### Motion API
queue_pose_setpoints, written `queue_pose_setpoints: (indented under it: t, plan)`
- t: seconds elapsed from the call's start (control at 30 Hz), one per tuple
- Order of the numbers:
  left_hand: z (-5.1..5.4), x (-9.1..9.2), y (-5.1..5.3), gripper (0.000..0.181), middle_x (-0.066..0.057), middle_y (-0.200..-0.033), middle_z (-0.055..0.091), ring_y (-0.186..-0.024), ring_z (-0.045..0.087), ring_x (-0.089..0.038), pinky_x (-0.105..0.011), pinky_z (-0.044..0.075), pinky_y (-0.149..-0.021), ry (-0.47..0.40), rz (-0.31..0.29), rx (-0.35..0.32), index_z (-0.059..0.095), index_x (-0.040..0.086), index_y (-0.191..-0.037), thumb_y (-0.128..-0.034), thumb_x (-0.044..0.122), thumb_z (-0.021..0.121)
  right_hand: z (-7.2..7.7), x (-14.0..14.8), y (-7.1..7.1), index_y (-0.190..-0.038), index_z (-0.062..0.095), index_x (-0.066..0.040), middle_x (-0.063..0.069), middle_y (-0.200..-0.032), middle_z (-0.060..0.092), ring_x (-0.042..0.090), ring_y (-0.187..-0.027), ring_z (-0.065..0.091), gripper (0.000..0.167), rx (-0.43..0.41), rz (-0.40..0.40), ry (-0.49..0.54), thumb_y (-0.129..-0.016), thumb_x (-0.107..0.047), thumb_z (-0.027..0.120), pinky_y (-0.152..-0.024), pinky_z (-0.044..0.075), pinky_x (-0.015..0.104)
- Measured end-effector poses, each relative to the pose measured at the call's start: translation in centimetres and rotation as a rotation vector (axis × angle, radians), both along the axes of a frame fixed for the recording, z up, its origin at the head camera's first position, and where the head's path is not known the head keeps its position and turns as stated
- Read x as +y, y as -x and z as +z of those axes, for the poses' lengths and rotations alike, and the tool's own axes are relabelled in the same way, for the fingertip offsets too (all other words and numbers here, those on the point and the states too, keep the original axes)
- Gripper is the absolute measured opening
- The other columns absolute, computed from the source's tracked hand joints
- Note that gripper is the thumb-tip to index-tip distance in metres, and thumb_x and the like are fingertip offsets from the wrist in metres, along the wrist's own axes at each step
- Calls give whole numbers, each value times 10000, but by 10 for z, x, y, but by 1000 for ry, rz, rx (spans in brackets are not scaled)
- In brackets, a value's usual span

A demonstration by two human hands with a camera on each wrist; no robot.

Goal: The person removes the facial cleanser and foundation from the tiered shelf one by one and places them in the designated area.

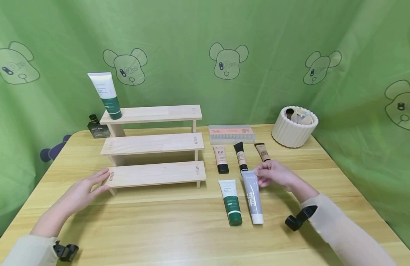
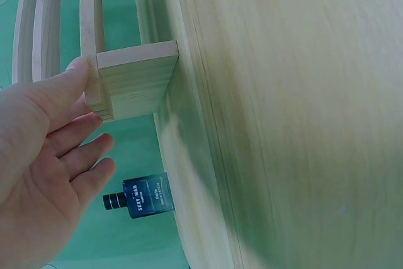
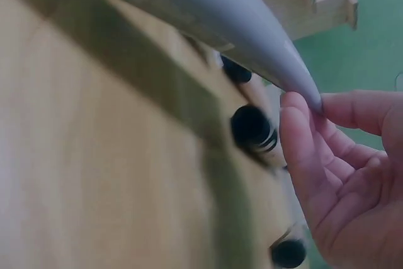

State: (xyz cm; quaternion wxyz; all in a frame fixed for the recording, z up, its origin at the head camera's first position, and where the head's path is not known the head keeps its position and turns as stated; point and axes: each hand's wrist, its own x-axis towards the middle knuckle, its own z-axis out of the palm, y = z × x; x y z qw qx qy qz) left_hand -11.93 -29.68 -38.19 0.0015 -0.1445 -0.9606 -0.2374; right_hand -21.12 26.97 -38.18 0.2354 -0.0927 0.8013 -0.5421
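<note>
My right hand [image 1: 274,173] pinches the flat crimped end of a grey squeeze tube [image 1: 252,197] between thumb and fingers. In the right wrist view the tube [image 3: 233,23] is tilted above the table. Beside it lies a white-and-green squeeze tube [image 1: 231,203]. My left hand [image 1: 83,190] holds the left end of the lowest step of a three-step wooden shelf [image 1: 155,173], thumb and forefinger at the end of the board [image 2: 92,23]. Another white-and-green tube [image 1: 106,96] stands upright on the top step's left end.
Behind the grey tube lie a BB cream tube [image 1: 221,159], a black-capped tube [image 1: 241,156] and a small brown tube [image 1: 262,151]. A clear flat box [image 1: 231,135] and a ribbed white pot [image 1: 294,131] stand at the back. A dark perfume bottle [image 1: 98,128] stands behind the shelf's left.
</note>
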Motion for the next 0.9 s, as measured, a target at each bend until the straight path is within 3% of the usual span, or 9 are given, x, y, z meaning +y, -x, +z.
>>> queue_pose_setpoints:
  t: [0.33, 0.9]
  plan:
    - [0, 0, 0, 555, -252, -1404, 318, -1229, 311, -487, -621, 265, -973, 3, -8, 3, 417, -58, -1331, -937, 315, 535, -21, 7, -1, -1042, 520, 154, 115, -730, 610, 144, -596, 609, 251, -102, 15, 12, -932, -70, 499, -587, 561, 278]
    - [0, -1, 0, 535, -252, -1389, 347, -1219, 335, -480, -613, 279, -972, 14, -8, 29, 443, -68, -1310, -930, 291, 555, -25, 6, 6, -1011, 538, 144, 104, -707, 593, 147, -586, 602, 203, -96, 10, -65, -925, -37, 505, -565, 562, 284]
